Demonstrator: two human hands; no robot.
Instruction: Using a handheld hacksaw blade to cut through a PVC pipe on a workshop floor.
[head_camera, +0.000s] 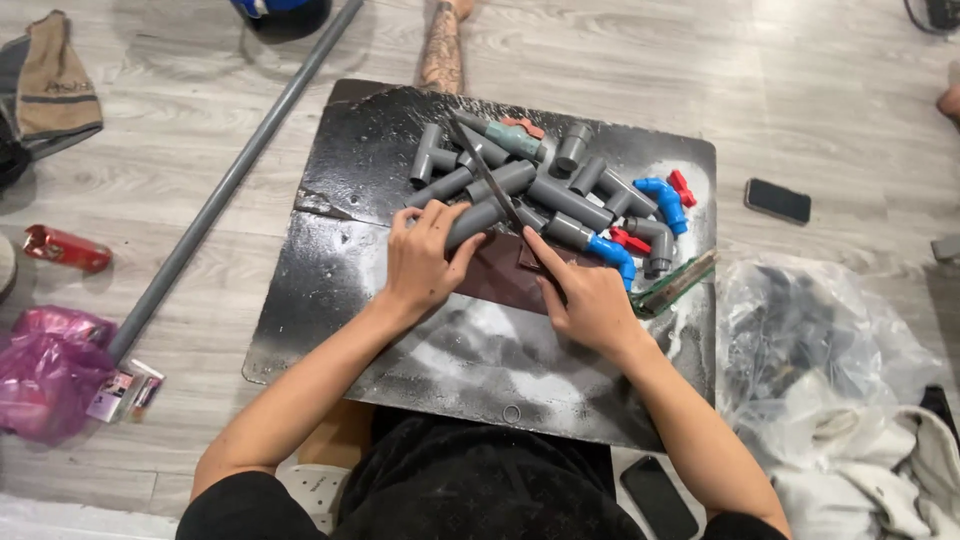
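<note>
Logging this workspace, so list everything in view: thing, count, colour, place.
board: one, black, on the floor, dusted white
pipe fittings: a pile, grey, some blue or red, on the board's far side
saw blade: one, dark, slanting across the pile
long pipe: one, grey, on the floor at left
phones: two, dark, one right of the board, one near the bottom edge
plastic bag: one, clear, at right
pink bag: one, at left
red packet: one, at left
left hand: on a grey pipe piece
right hand: at the blade's near end
</note>
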